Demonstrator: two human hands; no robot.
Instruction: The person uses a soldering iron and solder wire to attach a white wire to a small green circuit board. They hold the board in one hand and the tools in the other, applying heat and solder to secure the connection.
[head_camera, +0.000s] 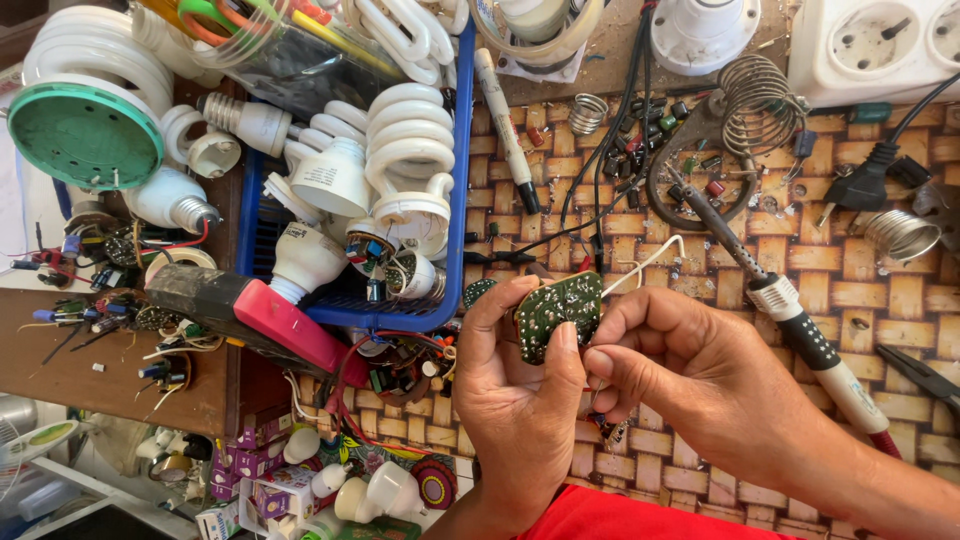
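Your left hand (520, 400) and right hand (700, 375) both pinch the green circuit board (558, 312) just right of the blue basket (462, 200), soldering iron (790, 310) lying unused beyond: inspection apparently underway, soldering judged not yet begun.

So the circuit board (558, 312) sits pretty much dead center, pinched between the left hand (520, 400) and the right hand (690, 375), just above the surface (900, 300). Left of the hands there's a basket (458, 200) with spiral lamps (410, 150) piled in it. A marker (505, 130) lies right beside the basket's right wall. The soldering iron (790, 310) lies to the right of the hands, its tip resting in the coil stand (745, 110) farther back. A power strip (880, 45) sits in the far right corner, with pliers (925, 375) at the right edge.
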